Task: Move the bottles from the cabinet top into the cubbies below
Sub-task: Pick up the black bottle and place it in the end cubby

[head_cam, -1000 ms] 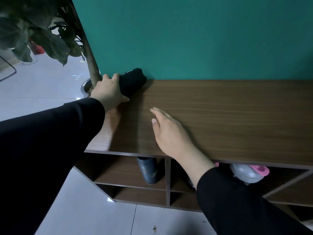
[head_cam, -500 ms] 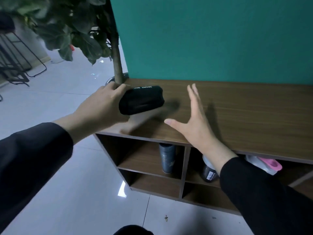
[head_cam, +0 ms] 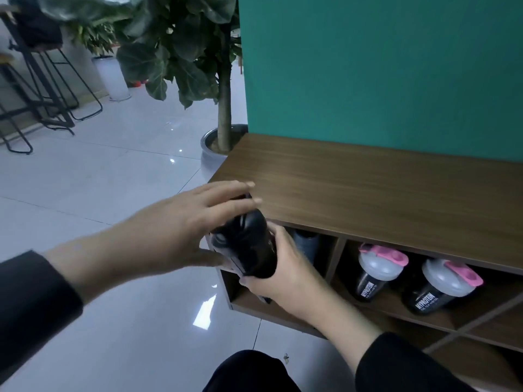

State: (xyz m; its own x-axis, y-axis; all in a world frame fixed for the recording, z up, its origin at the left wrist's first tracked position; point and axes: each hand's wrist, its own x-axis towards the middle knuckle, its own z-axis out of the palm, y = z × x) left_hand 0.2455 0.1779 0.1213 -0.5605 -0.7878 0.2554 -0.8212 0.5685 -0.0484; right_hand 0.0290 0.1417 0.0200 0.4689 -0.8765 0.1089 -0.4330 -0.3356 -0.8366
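A black bottle (head_cam: 246, 247) is held in front of the cabinet's left front corner, level with the top-left cubby. My left hand (head_cam: 184, 230) wraps it from the left and above. My right hand (head_cam: 285, 273) grips its lower end from the right. The wooden cabinet top (head_cam: 368, 190) carries no bottles in view. A dark blue bottle (head_cam: 307, 244) stands in the top-left cubby behind my right hand. Two black shaker bottles with grey lids and pink caps (head_cam: 376, 270) (head_cam: 441, 287) lean in the cubby to the right.
A potted tree (head_cam: 223, 89) in a grey pot stands just left of the cabinet against the teal wall (head_cam: 382, 66). Bar stools (head_cam: 42, 80) stand far left on the glossy tiled floor (head_cam: 113, 193). My dark knee (head_cam: 249, 372) shows at the bottom.
The black bottle has come off the cabinet top and down in front of the left cubby. My right hand left the top and took hold of the bottle. The view has backed away.
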